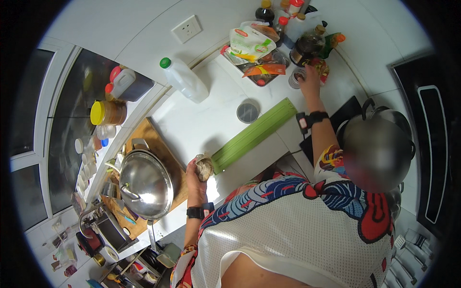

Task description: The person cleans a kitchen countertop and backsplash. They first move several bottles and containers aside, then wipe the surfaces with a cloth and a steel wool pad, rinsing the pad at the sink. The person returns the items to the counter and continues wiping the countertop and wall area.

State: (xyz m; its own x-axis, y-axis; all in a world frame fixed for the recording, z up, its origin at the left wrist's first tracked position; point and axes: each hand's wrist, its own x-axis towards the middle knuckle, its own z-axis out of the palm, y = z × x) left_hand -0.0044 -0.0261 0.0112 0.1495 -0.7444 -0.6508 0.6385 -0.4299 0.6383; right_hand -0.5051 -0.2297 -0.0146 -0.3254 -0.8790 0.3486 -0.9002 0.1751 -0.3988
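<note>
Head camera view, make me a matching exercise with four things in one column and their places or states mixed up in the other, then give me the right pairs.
Column one
1. Left hand
2. Right hand
3. Whitish plastic bottle
4. Lidded steel pan

Column two
A. On the wooden board
B. At the small clear jar
C. Holding a pale bundle
D. Topped with a green cap

Right pairs: 1-C, 2-B, 3-D, 4-A.
</note>
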